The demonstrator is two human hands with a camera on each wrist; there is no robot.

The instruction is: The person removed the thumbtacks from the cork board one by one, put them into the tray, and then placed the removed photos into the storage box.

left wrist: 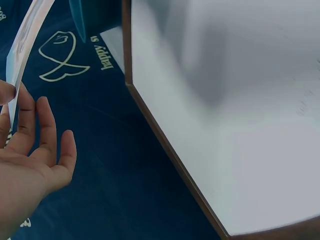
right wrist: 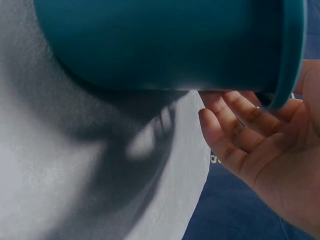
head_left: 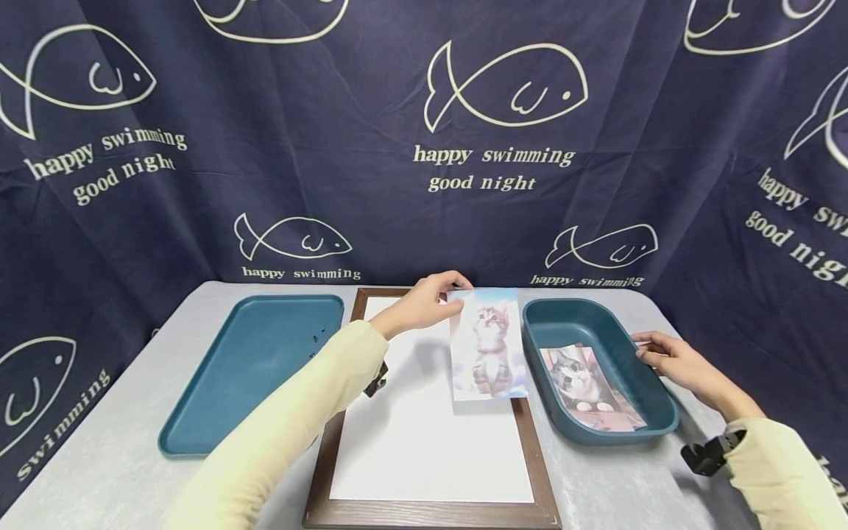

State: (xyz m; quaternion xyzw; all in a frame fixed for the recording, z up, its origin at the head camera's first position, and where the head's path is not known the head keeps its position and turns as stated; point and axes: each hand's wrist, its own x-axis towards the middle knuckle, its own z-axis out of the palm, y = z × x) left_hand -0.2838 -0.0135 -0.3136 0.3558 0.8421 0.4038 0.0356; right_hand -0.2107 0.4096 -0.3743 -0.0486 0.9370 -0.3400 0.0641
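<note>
My left hand point(head_left: 427, 300) pinches a kitten picture card point(head_left: 490, 346) by its upper left corner. The card is upright over the right side of a brown-framed whiteboard point(head_left: 397, 449). In the left wrist view the same card point(left wrist: 24, 45) shows nearly edge-on between thumb and fingers, the other fingers spread. My right hand point(head_left: 679, 364) holds the right rim of a deep teal bin point(head_left: 603, 313). The right wrist view has its fingers point(right wrist: 227, 140) below the rim on the outer side. Inside the bin lies a cat picture card point(head_left: 583, 386) on top of other cards.
A shallow teal tray point(head_left: 258, 353) lies left of the whiteboard, with several small dark pieces point(head_left: 318, 337) near its right side. The grey table point(head_left: 99, 471) backs onto a dark blue curtain point(head_left: 384, 147) printed with fish.
</note>
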